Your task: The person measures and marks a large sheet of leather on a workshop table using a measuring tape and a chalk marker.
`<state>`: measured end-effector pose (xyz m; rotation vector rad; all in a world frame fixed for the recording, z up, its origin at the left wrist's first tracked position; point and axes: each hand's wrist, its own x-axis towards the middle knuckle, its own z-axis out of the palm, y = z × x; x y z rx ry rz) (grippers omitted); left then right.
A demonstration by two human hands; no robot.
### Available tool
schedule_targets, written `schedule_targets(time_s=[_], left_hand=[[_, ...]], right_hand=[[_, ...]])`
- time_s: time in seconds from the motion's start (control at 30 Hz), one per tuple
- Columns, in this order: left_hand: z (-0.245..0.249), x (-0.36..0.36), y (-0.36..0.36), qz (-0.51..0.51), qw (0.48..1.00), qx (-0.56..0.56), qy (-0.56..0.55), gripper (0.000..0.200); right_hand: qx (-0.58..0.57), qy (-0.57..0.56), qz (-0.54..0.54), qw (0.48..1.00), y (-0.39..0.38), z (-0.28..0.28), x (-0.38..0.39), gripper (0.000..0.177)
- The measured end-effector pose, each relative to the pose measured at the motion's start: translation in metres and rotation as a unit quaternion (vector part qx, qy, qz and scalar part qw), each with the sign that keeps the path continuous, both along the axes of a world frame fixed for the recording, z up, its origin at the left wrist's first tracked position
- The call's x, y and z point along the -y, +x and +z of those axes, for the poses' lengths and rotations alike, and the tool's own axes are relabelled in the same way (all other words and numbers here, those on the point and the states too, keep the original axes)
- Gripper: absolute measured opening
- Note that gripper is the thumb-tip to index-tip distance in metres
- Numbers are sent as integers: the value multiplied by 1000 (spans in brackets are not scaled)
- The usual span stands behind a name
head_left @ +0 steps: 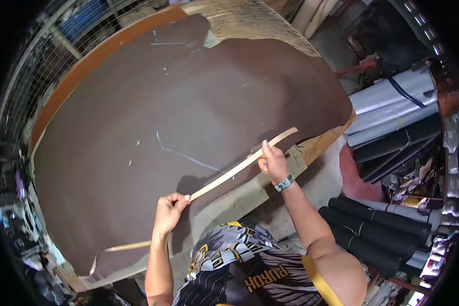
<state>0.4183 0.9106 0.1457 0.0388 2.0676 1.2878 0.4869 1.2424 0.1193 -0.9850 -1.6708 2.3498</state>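
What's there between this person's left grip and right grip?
In the head view, a stretch of the pale, thin strip runs from the left grip to the right grip, over the brown sheet.

One left hand (169, 211) and one right hand (274, 165) show — two in all — plus one held strip (224, 177), one watch (284, 182), one brown sheet (112, 117), one printed shirt (250, 270), at least three dark rolls (375, 229).
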Motion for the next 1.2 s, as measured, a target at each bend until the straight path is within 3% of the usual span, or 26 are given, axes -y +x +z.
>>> schedule_targets(time_s=[0.07, 0.23, 0.4, 0.63, 0.8, 0.87, 0.9, 0.93, 0.97, 1.0, 1.1, 1.2], left_hand=[[3, -7, -12, 23, 999, -15, -19, 25], [-14, -13, -42, 42, 999, -14, -19, 23], [-28, -15, -73, 81, 996, -7, -22, 18], [-43, -29, -108, 100, 994, -5, -49, 11], [-54, -62, -136, 67, 995, -19, -66, 16], [-62, -90, -154, 49, 997, -34, -56, 16], [-66, -109, -165, 29, 996, -53, -65, 17], [-76, -126, -173, 17, 996, -59, -58, 18], [-86, -143, -180, 3, 997, -67, -47, 19], [-88, -159, -184, -13, 996, -74, -49, 19], [-83, -186, -192, -34, 991, -105, -72, 19], [-84, -189, -192, -37, 990, -96, -94, 18]], right_hand=[[12, -16, -51, 999, -20, -11, -32, 41], [25, -11, -62, 998, -78, -40, -115, 38], [27, 22, -107, 994, -134, -50, -186, 45], [39, 75, -107, 991, -196, -64, -263, 42], [71, 112, -146, 980, -232, -72, -334, 43], [34, 125, -112, 985, -240, -68, -369, 45], [41, 129, -153, 979, -239, -74, -385, 47], [156, 229, -201, 940, -234, -79, -394, 53], [238, 383, -133, 882, -221, -106, -423, 59], [335, 542, -189, 747, -216, -126, -420, 62], [337, 510, -172, 772, -207, -87, -356, 63], [304, 571, -164, 745, -199, -116, -345, 68]])
